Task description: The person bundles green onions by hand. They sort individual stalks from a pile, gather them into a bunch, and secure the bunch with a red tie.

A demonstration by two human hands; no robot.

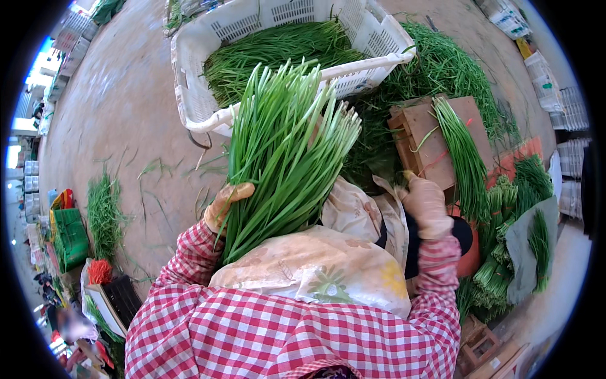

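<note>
A large bunch of garlic chives (278, 164), green leaves with pale white ends, leans up from my lap. My left hand (228, 205), in a pale glove, is closed around its lower left side. My right hand (426, 205), gloved too, is closed beside the near left edge of a brown box (421, 148); what its fingertips hold, if anything, I cannot make out. A smaller bunch of chives (464, 161) lies across that box, its leaves hanging over the near edge. Red ties (435, 159) lie on the box top next to it.
Ahead stands a white slatted crate (189, 95) with chives (284, 50) inside. Loose greens (442, 69) are heaped to its right. Tied bundles (499, 271) lie at my right. Scattered leaves (104, 211) and a green container (69, 237) are on the left floor.
</note>
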